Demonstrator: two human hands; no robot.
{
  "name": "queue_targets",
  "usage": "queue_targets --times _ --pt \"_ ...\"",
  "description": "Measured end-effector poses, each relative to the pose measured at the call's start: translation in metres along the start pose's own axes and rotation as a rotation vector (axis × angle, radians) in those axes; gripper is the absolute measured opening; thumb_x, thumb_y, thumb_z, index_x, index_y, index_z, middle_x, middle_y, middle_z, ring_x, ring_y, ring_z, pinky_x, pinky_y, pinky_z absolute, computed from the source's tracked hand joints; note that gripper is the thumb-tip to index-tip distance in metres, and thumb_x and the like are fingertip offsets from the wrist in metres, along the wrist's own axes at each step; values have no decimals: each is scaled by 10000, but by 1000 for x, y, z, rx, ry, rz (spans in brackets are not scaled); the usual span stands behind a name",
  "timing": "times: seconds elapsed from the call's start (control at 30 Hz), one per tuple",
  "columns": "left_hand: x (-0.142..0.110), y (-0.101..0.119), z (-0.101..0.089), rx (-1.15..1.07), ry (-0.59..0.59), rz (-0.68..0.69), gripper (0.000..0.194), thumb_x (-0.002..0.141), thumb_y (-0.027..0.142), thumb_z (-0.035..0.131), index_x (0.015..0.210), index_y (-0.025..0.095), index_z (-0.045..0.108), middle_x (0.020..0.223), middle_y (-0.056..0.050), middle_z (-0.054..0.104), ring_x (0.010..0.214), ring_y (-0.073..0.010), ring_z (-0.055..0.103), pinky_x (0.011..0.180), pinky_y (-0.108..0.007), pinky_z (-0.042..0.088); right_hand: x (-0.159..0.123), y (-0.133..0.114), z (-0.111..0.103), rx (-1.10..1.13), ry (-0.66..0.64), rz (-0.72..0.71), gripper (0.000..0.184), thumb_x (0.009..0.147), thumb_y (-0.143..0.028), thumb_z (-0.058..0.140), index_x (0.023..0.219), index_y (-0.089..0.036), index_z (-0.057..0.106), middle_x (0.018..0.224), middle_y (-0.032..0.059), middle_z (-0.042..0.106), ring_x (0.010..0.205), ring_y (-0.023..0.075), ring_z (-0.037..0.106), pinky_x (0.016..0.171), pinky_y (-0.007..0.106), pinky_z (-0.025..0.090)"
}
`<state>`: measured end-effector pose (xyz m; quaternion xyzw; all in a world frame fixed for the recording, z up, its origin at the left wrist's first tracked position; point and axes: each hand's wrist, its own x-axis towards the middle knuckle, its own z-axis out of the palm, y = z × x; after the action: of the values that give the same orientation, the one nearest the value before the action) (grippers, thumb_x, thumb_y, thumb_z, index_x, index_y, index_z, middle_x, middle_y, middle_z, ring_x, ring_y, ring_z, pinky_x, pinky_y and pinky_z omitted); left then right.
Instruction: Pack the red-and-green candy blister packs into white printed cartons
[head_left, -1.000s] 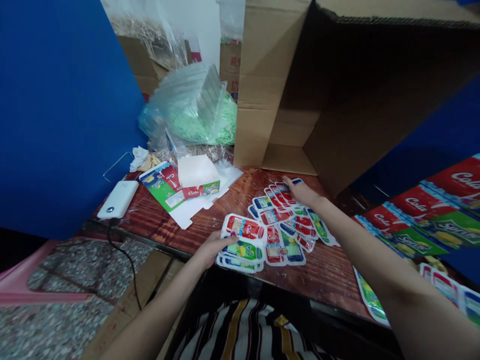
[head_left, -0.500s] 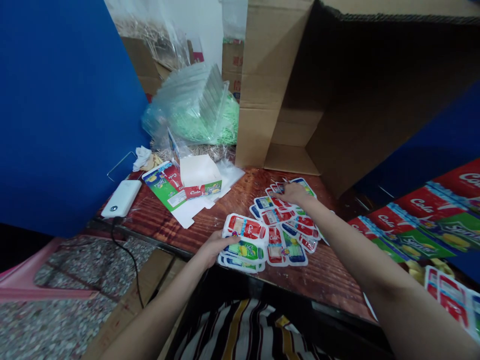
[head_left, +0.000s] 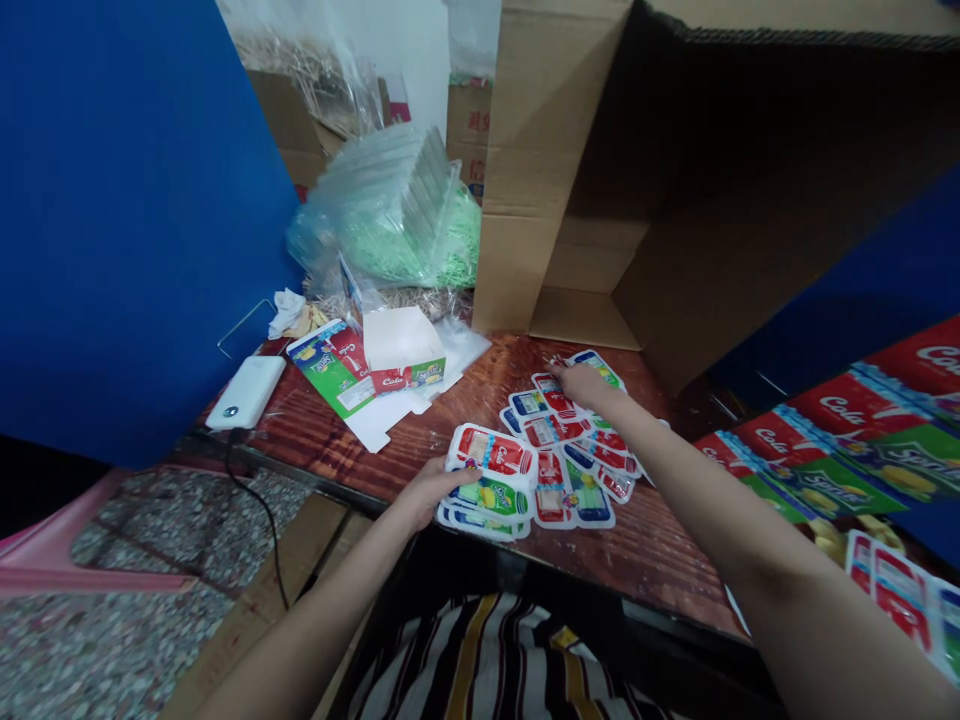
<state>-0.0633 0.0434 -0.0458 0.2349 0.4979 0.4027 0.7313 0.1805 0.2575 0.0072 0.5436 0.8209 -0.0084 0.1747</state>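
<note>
Head view. The reference item is the pile [head_left: 556, 432] of flat Cola and Sprite packs, spread and overlapping on the table [head_left: 660, 560].

Left hand [head_left: 431, 490]: partly closed, positioned at the left of the pile. The thumb lies on top of a small stack [head_left: 491, 480] of the same packs and the hand grips the stack at its left edge. The stack sits immediately beside the pile; a red Cola face and a green Sprite face show upward.

Right hand [head_left: 583, 387]: positioned at the far end of the pile, fingers bent downward and touching the packs there. Whether the fingers pinch a pack cannot be told, as the hand covers the contact area.

Obstructions: the right hand and forearm cover part of the pile's far and right portions. The open carton [head_left: 525, 180] stands upright behind the pile.

Surrounding items: the printed card [head_left: 337, 370] and a white-topped box [head_left: 401, 340] lie left of the pile. The power bank [head_left: 246, 393], with its cable [head_left: 271, 530] attached, lies farther left. Clear trays [head_left: 390, 190] rest behind and left of the pile. Printed boxes [head_left: 847, 410] form a row to its right.
</note>
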Motion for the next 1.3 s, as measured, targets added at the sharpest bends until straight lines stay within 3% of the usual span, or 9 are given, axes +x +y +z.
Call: queue_targets --times 0.1,0.23,0.3,0.53,0.73,0.93,1.07,1.2,1.3 --pt "0 0 1 3 17 -3 573 518 338 873 997 82 691 842 -121 752 748 -260 717 728 -341 562 1 -7 3 -6 13 -4 426 964 -293 329 1281 -115 553 1116 203 660 1089 301 606 910 365 424" --pt "0 1 2 3 19 -5 563 515 330 876 989 87 692 847 -115 753 751 -255 716 735 -341 563 5 -17 8 -1 35 45 686 908 -595 370 1273 -39 537 1123 238 642 1139 335 563 938 396 422" --pt "-1 2 2 8 25 -10 556 515 333 876 979 87 694 842 -115 752 751 -255 716 735 -341 563 8 -19 9 5 25 66 746 865 -641 421 1275 -29 533 1128 244 638 1141 339 561 938 400 426" --pt "-2 2 2 -1 16 -8 558 518 333 875 986 89 693 830 -117 751 749 -263 716 737 -357 561 15 -21 5 42 1 76 565 893 -355 491 1390 -95 429 1198 211 624 1144 293 577 949 365 423" --pt "-3 4 4 4 28 -12 576 499 347 880 975 80 695 824 -128 749 751 -268 715 715 -351 564 21 -31 7 80 13 142 844 803 -117 570 1511 -98 111 1204 239 612 1124 309 594 885 377 461" --pt "-2 3 4 -6 30 -32 564 493 331 883 962 78 698 828 -132 749 755 -267 716 716 -343 565 18 -31 5 111 66 233 792 797 -101 585 1464 28 178 1165 310 596 1133 326 586 896 379 460" --pt "-3 4 4 -31 27 -37 537 496 304 883 951 83 702 852 -129 750 735 -250 716 717 -337 567 8 -15 -5 130 126 260 743 796 -112 572 1438 32 228 1118 297 617 1105 330 600 878 374 471" --pt "-3 4 3 -37 26 -37 514 505 272 882 949 82 708 883 -137 749 755 -243 716 730 -327 569 -12 18 -21 143 222 323 772 805 -165 560 1458 1 181 1162 303 587 1065 357 614 857 421 481" --pt "-3 4 3 -28 11 -47 516 524 287 875 962 74 706 888 -151 747 768 -258 718 726 -335 572 -34 44 -34 351 367 328 778 792 -218 587 1460 -54 224 1134 245 623 1025 343 631 860 445 493"
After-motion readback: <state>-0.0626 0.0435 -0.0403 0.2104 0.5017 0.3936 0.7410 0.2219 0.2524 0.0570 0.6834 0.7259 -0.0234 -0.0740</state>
